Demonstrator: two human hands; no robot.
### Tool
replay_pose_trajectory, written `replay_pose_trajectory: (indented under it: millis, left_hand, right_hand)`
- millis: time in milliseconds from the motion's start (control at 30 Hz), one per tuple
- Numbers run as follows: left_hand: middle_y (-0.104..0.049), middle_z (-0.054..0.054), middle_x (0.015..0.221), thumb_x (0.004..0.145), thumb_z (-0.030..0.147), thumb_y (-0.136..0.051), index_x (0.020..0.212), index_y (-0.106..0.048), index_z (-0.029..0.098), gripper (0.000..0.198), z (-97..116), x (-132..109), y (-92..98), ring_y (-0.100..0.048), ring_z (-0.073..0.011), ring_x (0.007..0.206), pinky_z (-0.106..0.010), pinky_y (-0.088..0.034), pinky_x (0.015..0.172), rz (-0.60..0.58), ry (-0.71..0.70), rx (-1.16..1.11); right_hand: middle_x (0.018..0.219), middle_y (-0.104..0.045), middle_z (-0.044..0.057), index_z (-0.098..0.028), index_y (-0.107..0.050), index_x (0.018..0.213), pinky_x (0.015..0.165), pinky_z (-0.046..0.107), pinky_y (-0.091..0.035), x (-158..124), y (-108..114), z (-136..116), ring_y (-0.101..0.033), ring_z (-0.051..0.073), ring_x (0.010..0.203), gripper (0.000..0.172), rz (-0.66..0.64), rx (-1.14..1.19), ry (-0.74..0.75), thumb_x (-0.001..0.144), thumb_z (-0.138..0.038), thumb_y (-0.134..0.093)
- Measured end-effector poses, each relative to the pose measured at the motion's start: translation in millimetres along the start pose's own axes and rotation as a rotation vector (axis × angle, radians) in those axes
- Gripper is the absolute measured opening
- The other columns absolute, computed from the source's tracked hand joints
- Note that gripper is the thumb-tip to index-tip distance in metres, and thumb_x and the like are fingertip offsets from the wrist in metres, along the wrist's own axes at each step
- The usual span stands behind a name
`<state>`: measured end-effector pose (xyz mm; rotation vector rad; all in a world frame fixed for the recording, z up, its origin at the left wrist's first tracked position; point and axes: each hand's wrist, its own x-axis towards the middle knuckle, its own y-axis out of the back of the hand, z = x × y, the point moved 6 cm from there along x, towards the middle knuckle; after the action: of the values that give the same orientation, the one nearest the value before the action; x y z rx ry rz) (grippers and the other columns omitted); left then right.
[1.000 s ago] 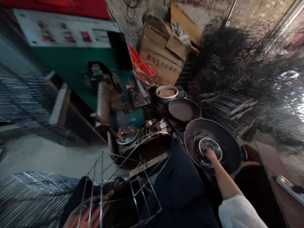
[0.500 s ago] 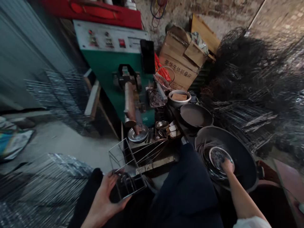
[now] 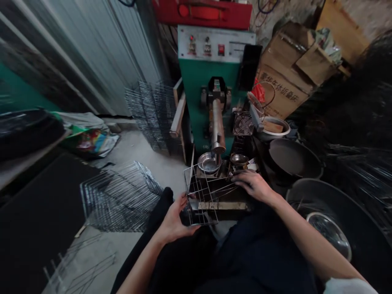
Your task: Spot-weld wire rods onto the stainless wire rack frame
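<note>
A wire rack [image 3: 198, 191] of thin metal rods, with long prongs reaching to the right, is held over my lap. My left hand [image 3: 175, 222] grips its near left side, thumb along the bottom edge. At the prongs' far end, the fingers of my right hand [image 3: 252, 184] close round the tips; whether a small piece is also between them is hidden. Just beyond the rack stands a green machine [image 3: 196, 102] with a copper-coloured electrode arm [image 3: 218, 122]. Under the arm's tip sits a shallow metal dish [image 3: 209, 163].
A large dark pan [image 3: 361, 212] at right holds a metal bowl [image 3: 329, 232] and thin wires. Another round pan [image 3: 295, 159] lies behind it. Stacked wire racks [image 3: 119, 200] stand on the floor at left. A cardboard box [image 3: 281, 85] leans behind the machine.
My right hand has left the bowl in the large pan and come left to the rack's prongs. My left hand still holds the rack. The view has turned left.
</note>
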<state>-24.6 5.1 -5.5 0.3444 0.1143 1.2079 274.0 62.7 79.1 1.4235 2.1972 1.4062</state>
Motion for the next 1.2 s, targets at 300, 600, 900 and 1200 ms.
replay_pose_trajectory:
  millis: [300,600,900,1200]
  left_hand:
    - [-0.051,-0.018,0.143,0.067,0.028,-0.087,0.143,-0.032,0.018,0.095,-15,4,16.0,-0.054,-0.0268,0.135,-0.041,-0.043,0.117,0.007,-0.062,-0.125]
    - [-0.053,-0.021,0.138,0.065,0.027,-0.085,0.143,-0.029,0.016,0.097,-28,13,17.7,-0.058,-0.0309,0.13,-0.047,-0.047,0.113,0.057,-0.079,-0.062]
    - [-0.052,-0.016,0.141,0.067,0.023,-0.085,0.148,-0.029,0.023,0.099,-34,10,19.5,-0.058,-0.0274,0.13,-0.039,-0.047,0.113,0.089,-0.099,-0.109]
    - [-0.052,-0.014,0.141,0.064,0.024,-0.087,0.145,-0.031,0.025,0.098,-33,7,24.0,-0.055,-0.0265,0.134,-0.042,-0.042,0.116,0.093,-0.098,-0.076]
  right_hand:
    - [0.122,-0.069,0.0,-0.028,-0.058,0.135,0.102,0.045,-0.032,16,-35,5,-0.059,0.023,0.124,0.041,0.031,-0.225,0.175,0.099,-0.01,-0.055]
    - [0.113,-0.07,-0.004,-0.031,-0.059,0.131,0.105,0.04,-0.031,28,-37,1,-0.056,0.016,0.126,0.036,0.16,-0.138,0.19,0.1,-0.012,-0.058]
    - [0.113,-0.07,-0.005,-0.031,-0.058,0.134,0.104,0.04,-0.028,33,-41,4,-0.055,0.015,0.125,0.038,0.163,-0.176,0.194,0.1,-0.014,-0.06]
    - [0.117,-0.07,0.002,-0.025,-0.058,0.133,0.102,0.04,-0.032,33,-35,-3,-0.054,0.015,0.126,0.039,0.198,-0.201,0.249,0.099,-0.006,-0.056]
